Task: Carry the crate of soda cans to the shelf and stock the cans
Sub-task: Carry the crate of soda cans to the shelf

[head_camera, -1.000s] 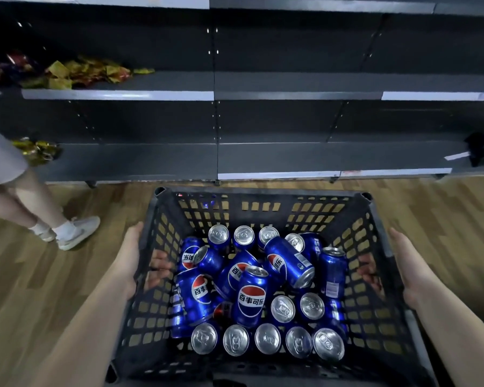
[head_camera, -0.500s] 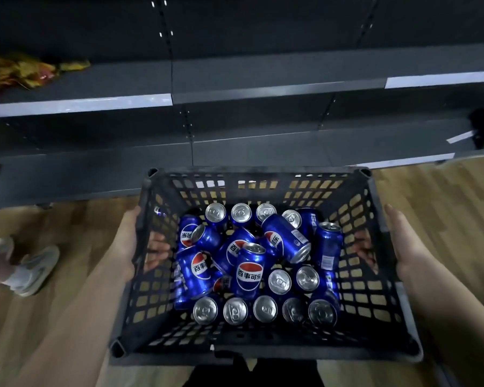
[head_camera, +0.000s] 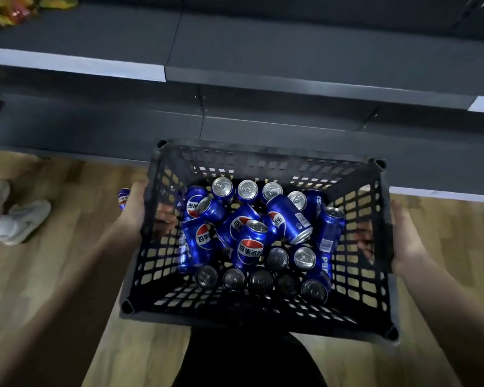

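Holding the black crate (head_camera: 263,317) at waist height, the person stands facing the dark shelving, as the head view shows it. The crate fills the lower middle of the frame, and its far rim reaches the front edge of the lowest shelf (head_camera: 277,129).

The left hand (head_camera: 136,208) presses on the crate's left wall and the right hand (head_camera: 403,238) on its right wall. On both sides the fingers (head_camera: 165,216) curl in through the mesh and clamp the crate.

The blue soda cans (head_camera: 249,241) are all inside the crate. Some stand upright along the near and far walls, and others lie tumbled on top in the middle.

Across the top of the frame the upper shelf (head_camera: 305,51) is bare of cans. Snack packets (head_camera: 9,9) sit at its upper left corner. Another person's pale shoes (head_camera: 20,219) stand on the wooden floor (head_camera: 67,275) at the left edge.

The carry looks nearly done. What remains is to set the crate down and stock every can.
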